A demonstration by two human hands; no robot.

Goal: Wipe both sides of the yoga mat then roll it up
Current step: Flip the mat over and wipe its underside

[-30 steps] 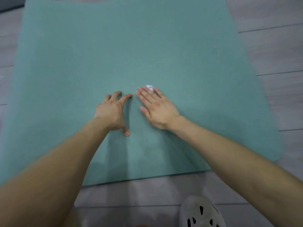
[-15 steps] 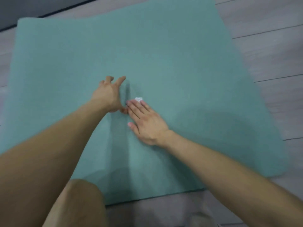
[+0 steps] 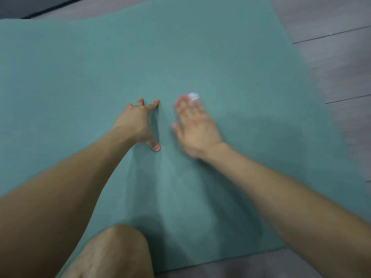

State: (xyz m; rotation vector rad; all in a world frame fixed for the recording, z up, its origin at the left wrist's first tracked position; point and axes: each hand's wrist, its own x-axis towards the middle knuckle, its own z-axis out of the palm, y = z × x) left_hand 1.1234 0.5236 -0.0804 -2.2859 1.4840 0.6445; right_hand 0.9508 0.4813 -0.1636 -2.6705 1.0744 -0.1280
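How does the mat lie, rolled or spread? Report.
Spread: the mat lies flat on the floor under the left hand and right hand; no roll shows.

Floor (image 3: 339,63): grey wood-look planks, with thin dark seams (image 3: 331,34) running across on the right. Upper left, a darker grey band (image 3: 24,5) with a black edge line, too blurred to identify. Light soft, diffuse.

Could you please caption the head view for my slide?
Left hand rests on the mat; right hand presses a white wipe on it.

Blurred right hand (image 3: 195,127), white wipe (image 3: 193,96) mostly hidden beneath it, yoga mat (image 3: 220,57) cropped at left
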